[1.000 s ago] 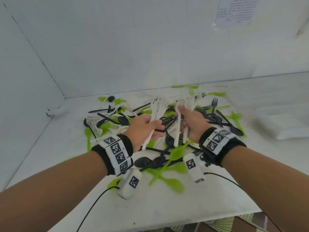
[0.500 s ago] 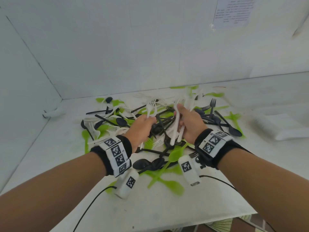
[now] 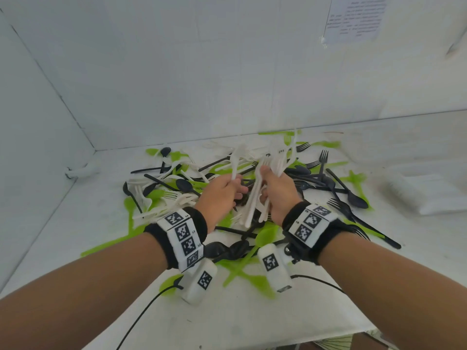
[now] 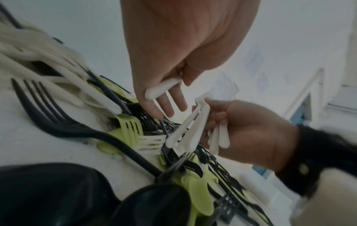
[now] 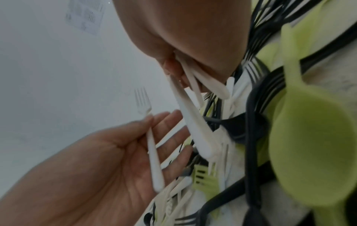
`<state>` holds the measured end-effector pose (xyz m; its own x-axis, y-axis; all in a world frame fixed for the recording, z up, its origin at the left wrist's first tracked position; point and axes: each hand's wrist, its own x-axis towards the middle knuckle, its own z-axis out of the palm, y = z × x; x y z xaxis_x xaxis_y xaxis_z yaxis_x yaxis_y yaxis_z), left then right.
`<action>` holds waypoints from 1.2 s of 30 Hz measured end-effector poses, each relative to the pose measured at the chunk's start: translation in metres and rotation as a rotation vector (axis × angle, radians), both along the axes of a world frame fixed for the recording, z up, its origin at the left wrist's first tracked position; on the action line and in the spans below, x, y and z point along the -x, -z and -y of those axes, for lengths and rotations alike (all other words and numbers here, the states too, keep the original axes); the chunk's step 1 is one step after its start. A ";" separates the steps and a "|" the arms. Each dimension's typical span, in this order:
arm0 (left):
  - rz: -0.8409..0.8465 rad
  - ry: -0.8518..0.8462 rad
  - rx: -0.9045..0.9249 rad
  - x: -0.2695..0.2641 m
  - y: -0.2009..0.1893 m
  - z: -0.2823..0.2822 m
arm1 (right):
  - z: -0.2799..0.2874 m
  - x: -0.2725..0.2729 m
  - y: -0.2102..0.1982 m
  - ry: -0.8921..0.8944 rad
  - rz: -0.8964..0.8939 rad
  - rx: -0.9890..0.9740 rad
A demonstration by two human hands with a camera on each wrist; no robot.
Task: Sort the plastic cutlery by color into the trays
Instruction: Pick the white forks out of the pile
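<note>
A mixed heap of white, black and green plastic cutlery [image 3: 252, 188] covers the middle of the white table [image 3: 252, 311]. My left hand [image 3: 222, 190] hovers over the heap and pinches one white fork [image 5: 152, 146] between thumb and forefinger, its other fingers stretched out. Close to its right, my right hand [image 3: 276, 190] grips a bundle of several white forks [image 3: 255, 198], handles pointing down toward me. In the left wrist view the bundle [image 4: 193, 131] fans out below the right fist, and the left hand's fork handle [image 4: 162, 88] crosses the left fingers.
A white tray [image 3: 424, 195] lies at the right of the table. Black forks [image 3: 348, 210] and green pieces [image 3: 353, 178] spread toward it. White walls close the back and left sides. The table's front edge runs just below my forearms.
Both hands have risen slightly and drawn closer together over the heap. The left hand now pinches a single white fork with its other fingers spread out; the right keeps its bundle.
</note>
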<state>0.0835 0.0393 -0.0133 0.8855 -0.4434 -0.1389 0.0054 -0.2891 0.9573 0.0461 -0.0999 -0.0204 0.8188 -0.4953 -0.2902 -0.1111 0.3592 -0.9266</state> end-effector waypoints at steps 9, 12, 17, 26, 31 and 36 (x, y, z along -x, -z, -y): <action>-0.123 0.301 -0.034 -0.001 -0.009 -0.002 | -0.004 0.000 -0.004 -0.051 0.104 -0.098; -0.128 0.362 -0.070 -0.003 -0.013 -0.005 | -0.007 0.002 -0.005 -0.048 0.055 -0.120; -0.123 0.428 -0.162 -0.002 -0.024 -0.009 | -0.006 0.003 -0.004 -0.141 0.058 -0.145; -0.284 0.245 0.139 -0.013 -0.025 -0.004 | -0.016 0.003 -0.004 -0.211 0.149 -0.200; -0.295 0.292 0.201 -0.011 -0.021 0.004 | -0.021 -0.001 -0.004 -0.262 0.152 -0.048; -0.211 0.238 0.222 -0.007 -0.019 0.005 | -0.020 0.003 -0.008 -0.341 0.164 -0.027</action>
